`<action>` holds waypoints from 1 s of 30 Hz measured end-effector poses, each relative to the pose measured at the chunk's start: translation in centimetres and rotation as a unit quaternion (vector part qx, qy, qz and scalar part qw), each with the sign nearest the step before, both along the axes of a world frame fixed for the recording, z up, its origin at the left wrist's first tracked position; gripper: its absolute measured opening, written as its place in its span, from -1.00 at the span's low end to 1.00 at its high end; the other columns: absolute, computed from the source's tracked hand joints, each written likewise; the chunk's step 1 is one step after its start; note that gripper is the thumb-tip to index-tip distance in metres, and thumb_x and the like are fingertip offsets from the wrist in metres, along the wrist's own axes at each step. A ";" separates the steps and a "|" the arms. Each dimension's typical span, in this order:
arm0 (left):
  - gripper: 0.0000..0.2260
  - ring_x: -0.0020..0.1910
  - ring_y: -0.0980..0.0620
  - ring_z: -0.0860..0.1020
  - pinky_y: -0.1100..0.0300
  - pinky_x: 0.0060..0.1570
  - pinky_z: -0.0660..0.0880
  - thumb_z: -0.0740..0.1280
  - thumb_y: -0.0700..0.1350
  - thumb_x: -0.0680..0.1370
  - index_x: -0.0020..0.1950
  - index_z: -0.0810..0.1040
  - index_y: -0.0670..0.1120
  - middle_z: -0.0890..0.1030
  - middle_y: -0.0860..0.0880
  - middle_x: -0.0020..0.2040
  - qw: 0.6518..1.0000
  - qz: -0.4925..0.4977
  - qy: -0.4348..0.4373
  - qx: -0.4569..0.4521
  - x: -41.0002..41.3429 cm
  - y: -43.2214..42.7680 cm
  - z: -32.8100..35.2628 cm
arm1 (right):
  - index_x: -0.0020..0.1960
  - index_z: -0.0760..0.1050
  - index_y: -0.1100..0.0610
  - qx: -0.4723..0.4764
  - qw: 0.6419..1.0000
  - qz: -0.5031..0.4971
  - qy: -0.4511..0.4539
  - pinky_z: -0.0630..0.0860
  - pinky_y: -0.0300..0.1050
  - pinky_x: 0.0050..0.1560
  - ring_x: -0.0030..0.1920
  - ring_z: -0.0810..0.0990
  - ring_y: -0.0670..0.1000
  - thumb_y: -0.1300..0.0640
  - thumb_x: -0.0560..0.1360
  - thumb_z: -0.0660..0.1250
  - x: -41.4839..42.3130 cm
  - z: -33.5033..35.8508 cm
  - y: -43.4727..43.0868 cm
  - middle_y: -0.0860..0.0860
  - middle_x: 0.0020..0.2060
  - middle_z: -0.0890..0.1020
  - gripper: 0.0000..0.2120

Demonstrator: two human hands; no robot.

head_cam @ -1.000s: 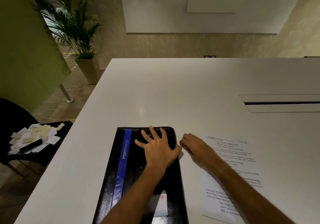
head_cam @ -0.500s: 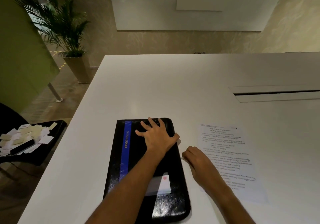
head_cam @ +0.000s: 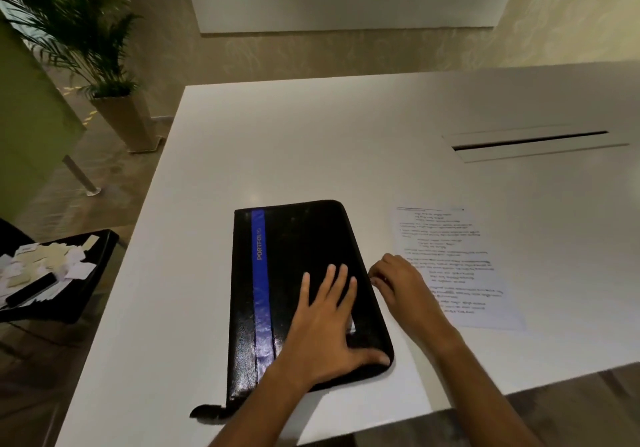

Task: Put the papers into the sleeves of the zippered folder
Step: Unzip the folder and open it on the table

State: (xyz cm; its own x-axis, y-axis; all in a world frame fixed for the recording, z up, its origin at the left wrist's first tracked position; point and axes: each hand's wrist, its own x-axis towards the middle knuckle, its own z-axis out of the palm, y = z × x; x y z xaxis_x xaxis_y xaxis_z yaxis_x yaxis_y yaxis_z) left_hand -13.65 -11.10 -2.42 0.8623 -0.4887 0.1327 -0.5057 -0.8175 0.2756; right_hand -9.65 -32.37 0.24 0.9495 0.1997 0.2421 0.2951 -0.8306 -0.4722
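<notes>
A black zippered folder (head_cam: 294,246) with a blue stripe lies closed on the white table (head_cam: 311,135), its long side running away from me. My left hand (head_cam: 325,318) rests flat on its near right part, fingers spread, thumb at the near right corner. My right hand (head_cam: 401,284) is at the folder's right edge, fingertips pinched together on the small zipper pull there. A printed sheet of paper (head_cam: 460,266) lies flat on the table just right of my right hand; my wrist covers its near left corner.
A long cable slot (head_cam: 530,140) is set into the table at the far right. Left of the table a black chair (head_cam: 86,294) holds several paper scraps and a dark phone. A potted palm (head_cam: 86,31) stands beyond it. The table's near edge runs under my forearms.
My right hand has drawn back toward me along the folder's right edge, from its far corner to about the middle. My left hand has slid from the folder's far end to its near end.
</notes>
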 end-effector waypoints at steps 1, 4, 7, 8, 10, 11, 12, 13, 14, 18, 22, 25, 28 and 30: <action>0.29 0.78 -0.06 -0.26 -0.42 0.69 -0.16 0.07 0.79 0.35 0.79 0.03 -0.10 -0.13 -0.09 0.81 1.000 -0.014 -0.003 0.012 -0.5 0.2 -0.1 | -0.01 0.61 0.09 0.001 1.000 0.000 -0.004 0.42 -0.16 -0.04 -0.09 0.48 -0.06 0.27 0.66 0.42 -0.2 0.0 0.0 -0.08 -0.10 0.56 -0.88; 0.39 0.76 -0.10 -0.33 -0.44 0.66 -0.28 0.08 0.82 0.26 0.79 -0.09 -0.12 -0.25 -0.12 0.79 0.998 -0.050 -0.002 0.048 -0.6 0.7 0.3 | -0.01 0.61 0.12 0.008 1.000 0.008 -0.010 0.49 -0.11 -0.04 -0.09 0.50 -0.03 0.30 0.66 0.41 -0.7 -0.1 0.1 -0.06 -0.10 0.56 -0.88; 0.36 0.77 -0.11 -0.28 -0.45 0.67 -0.25 0.11 0.80 0.30 0.79 -0.03 -0.13 -0.19 -0.11 0.80 0.997 -0.056 -0.018 0.045 -0.8 0.7 0.1 | -0.02 0.60 0.16 0.007 1.000 0.016 -0.009 0.51 -0.04 -0.05 -0.10 0.51 0.00 0.31 0.68 0.39 -1.2 0.1 0.0 -0.02 -0.10 0.56 -0.88; 0.31 0.78 -0.11 -0.24 -0.46 0.67 -0.19 0.11 0.78 0.34 0.79 0.02 -0.13 -0.14 -0.09 0.81 0.998 -0.053 -0.024 0.038 -0.9 0.6 0.0 | -0.02 0.59 0.16 0.007 1.000 0.020 -0.009 0.51 -0.03 -0.06 -0.10 0.50 0.00 0.31 0.68 0.38 -1.4 0.1 -0.1 -0.02 -0.10 0.55 -0.87; 0.21 0.79 -0.08 -0.20 -0.46 0.67 -0.11 0.12 0.73 0.41 0.78 0.09 -0.11 -0.05 -0.05 0.81 0.998 -0.044 -0.029 0.027 -1.0 0.5 -0.2 | -0.01 0.58 0.15 0.008 1.000 0.026 -0.010 0.51 -0.05 -0.07 -0.10 0.50 0.00 0.31 0.69 0.37 -1.9 0.1 -0.4 -0.02 -0.10 0.55 -0.87; 0.17 0.79 -0.06 -0.18 -0.45 0.67 -0.09 0.14 0.71 0.43 0.78 0.11 -0.09 -0.02 -0.04 0.81 0.998 -0.040 -0.029 0.023 -0.9 0.5 -0.2 | -0.01 0.59 0.15 0.009 1.000 0.027 -0.010 0.50 -0.06 -0.07 -0.10 0.50 -0.01 0.30 0.70 0.36 -2.3 0.1 -0.5 -0.02 -0.10 0.56 -0.87; 0.14 0.79 -0.05 -0.17 -0.44 0.68 -0.09 0.14 0.69 0.45 0.78 0.12 -0.08 0.00 -0.02 0.81 0.999 -0.037 -0.026 0.022 -0.9 0.4 -0.3 | 0.00 0.59 0.15 0.011 1.000 0.028 -0.009 0.50 -0.08 -0.07 -0.10 0.50 -0.01 0.30 0.71 0.36 -2.7 0.1 -0.7 -0.02 -0.10 0.56 -0.87; 0.13 0.79 -0.04 -0.16 -0.42 0.69 -0.10 0.15 0.68 0.46 0.78 0.12 -0.08 0.02 -0.02 0.81 0.999 -0.036 -0.022 0.022 -0.9 0.4 -0.3 | 0.00 0.59 0.16 0.013 0.999 0.029 -0.007 0.50 -0.08 -0.08 -0.11 0.50 0.00 0.30 0.71 0.35 -3.2 0.0 -0.8 -0.01 -0.10 0.56 -0.86; 0.11 0.79 -0.03 -0.15 -0.40 0.70 -0.10 0.16 0.66 0.47 0.77 0.13 -0.08 0.03 -0.01 0.81 0.999 -0.036 -0.017 0.021 -0.9 0.3 -0.2 | 0.00 0.60 0.16 0.016 0.999 0.030 -0.005 0.50 -0.07 -0.07 -0.10 0.51 0.01 0.31 0.71 0.35 -3.7 0.0 -1.0 0.00 -0.10 0.57 -0.86; 0.04 0.79 -0.02 -0.08 -0.28 0.74 -0.08 0.24 0.58 0.50 0.76 0.20 -0.09 0.09 -0.01 0.79 0.999 -0.039 -0.007 -0.004 -1.2 0.4 0.1 | 0.04 0.63 0.19 0.022 0.999 0.039 -0.005 0.55 -0.02 -0.03 -0.07 0.56 0.04 0.30 0.71 0.34 -5.8 0.3 -1.3 0.05 -0.07 0.62 -0.88; -0.02 0.78 -0.07 0.07 -0.21 0.74 0.06 0.28 0.53 0.50 0.72 0.31 -0.11 0.23 -0.05 0.75 0.999 -0.037 -0.009 -0.012 -1.5 0.4 0.6 | 0.05 0.65 0.20 0.038 0.998 0.041 -0.009 0.57 -0.08 -0.03 -0.05 0.58 0.02 0.29 0.71 0.37 -8.0 0.7 -1.5 0.06 -0.05 0.63 -0.90; -0.06 0.76 -0.07 0.15 -0.19 0.73 0.13 0.27 0.52 0.51 0.69 0.37 -0.10 0.31 -0.06 0.72 0.999 -0.033 -0.013 -0.013 -1.6 0.4 0.8 | 0.07 0.67 0.21 0.048 0.998 0.041 -0.007 0.60 -0.08 -0.02 -0.04 0.60 0.01 0.30 0.70 0.39 -9.7 0.7 -1.5 0.07 -0.04 0.64 -0.92; -0.10 0.73 -0.10 0.22 -0.18 0.72 0.18 0.25 0.51 0.53 0.66 0.43 -0.11 0.38 -0.08 0.69 0.999 -0.030 -0.020 -0.008 -1.9 0.4 0.8 | 0.08 0.68 0.24 0.055 0.998 0.025 0.002 0.65 -0.02 -0.01 -0.03 0.63 0.05 0.34 0.67 0.41 -11.2 0.0 -1.4 0.10 -0.03 0.67 -0.92; -0.11 0.72 -0.11 0.26 -0.18 0.71 0.20 0.24 0.50 0.54 0.64 0.46 -0.12 0.41 -0.08 0.67 0.999 -0.029 -0.026 -0.007 -2.0 0.4 0.8 | 0.11 0.69 0.23 0.067 0.998 0.007 0.008 0.64 -0.08 0.01 -0.02 0.64 0.03 0.33 0.67 0.42 -12.2 -0.4 -1.2 0.09 -0.02 0.68 -0.91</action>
